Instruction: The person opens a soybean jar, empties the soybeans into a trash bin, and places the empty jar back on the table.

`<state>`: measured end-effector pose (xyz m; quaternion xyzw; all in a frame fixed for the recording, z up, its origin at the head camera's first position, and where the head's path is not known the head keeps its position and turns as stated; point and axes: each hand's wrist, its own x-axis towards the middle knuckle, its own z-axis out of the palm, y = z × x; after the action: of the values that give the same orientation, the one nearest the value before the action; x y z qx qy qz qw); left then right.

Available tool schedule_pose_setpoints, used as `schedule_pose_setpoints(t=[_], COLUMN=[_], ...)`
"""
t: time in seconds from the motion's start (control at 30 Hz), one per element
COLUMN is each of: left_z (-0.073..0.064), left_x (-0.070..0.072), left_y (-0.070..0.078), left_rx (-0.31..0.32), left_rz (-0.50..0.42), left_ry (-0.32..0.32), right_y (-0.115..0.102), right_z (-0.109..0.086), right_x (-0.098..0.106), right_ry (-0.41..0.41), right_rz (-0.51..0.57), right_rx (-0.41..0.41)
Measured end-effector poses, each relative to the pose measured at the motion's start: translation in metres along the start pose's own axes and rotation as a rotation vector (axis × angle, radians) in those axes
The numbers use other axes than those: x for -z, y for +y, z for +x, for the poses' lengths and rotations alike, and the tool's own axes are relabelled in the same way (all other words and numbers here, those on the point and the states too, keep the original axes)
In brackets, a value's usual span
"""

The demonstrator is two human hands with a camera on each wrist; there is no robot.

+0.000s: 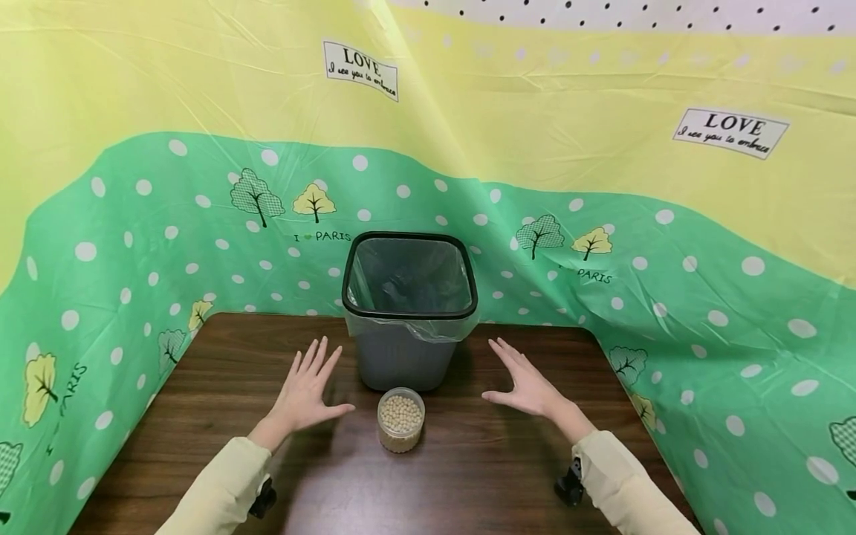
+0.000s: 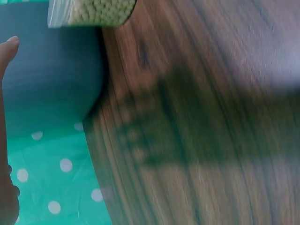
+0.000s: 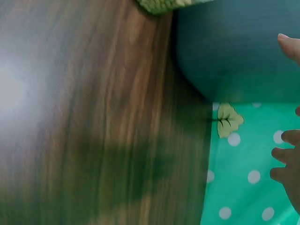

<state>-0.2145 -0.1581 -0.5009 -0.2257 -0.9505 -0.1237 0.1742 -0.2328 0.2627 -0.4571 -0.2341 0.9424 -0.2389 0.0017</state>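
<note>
In the head view a small clear round jar (image 1: 399,438), filled with pale round beans or beads, stands on the table just in front of a dark grey trash bin (image 1: 401,357). A clear plastic bag (image 1: 435,327) lines the bin and folds out under its black rim. To the left of the jar, my left hand (image 1: 304,397) is held with fingers spread and straight, touching neither jar nor bin. My right hand (image 1: 524,386) is on the other side, its fingers extended and thumb apart, holding nothing. Both wrist views show part of the jar at the top edge.
The dark wooden table (image 1: 321,483) carries the bin near its back edge. Behind and beside it hangs a green and yellow printed cloth (image 1: 200,260). Black wrist devices sit at the left sleeve (image 1: 224,479) and the right sleeve (image 1: 622,475).
</note>
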Motion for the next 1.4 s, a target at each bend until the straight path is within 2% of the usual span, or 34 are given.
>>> schedule_pose_setpoints(t=[0.07,0.3,0.53,0.63,0.83,0.93,1.17,1.4], left_z=[-0.001,-0.001,-0.003,-0.004,-0.003,-0.001,0.001,0.006], left_x=[-0.001,-0.005,-0.015,-0.020,-0.028,-0.032,-0.044,-0.053], left_y=[0.006,0.024,0.037,0.044,0.060,0.064,0.068,0.066], left_rx=[-0.010,-0.094,-0.125,-0.092,0.023,0.060,0.062,0.046], left_rz=[-0.036,-0.158,-0.224,-0.275,-0.390,-0.429,-0.493,-0.548], left_ry=[0.008,0.098,0.123,0.084,-0.088,-0.142,-0.171,-0.141], right_y=[-0.004,-0.020,-0.031,-0.032,-0.031,-0.031,-0.039,-0.048], right_z=[-0.001,-0.004,-0.007,-0.008,-0.009,-0.008,-0.003,0.006], right_x=[-0.006,-0.033,-0.059,-0.071,-0.095,-0.109,-0.134,-0.150], right_ry=[0.008,0.049,0.025,0.024,0.047,0.047,0.019,0.017], right_rz=[0.034,0.126,0.198,0.239,0.349,0.410,0.527,0.491], right_rx=[0.011,0.068,0.041,0.037,0.068,0.078,0.035,0.042])
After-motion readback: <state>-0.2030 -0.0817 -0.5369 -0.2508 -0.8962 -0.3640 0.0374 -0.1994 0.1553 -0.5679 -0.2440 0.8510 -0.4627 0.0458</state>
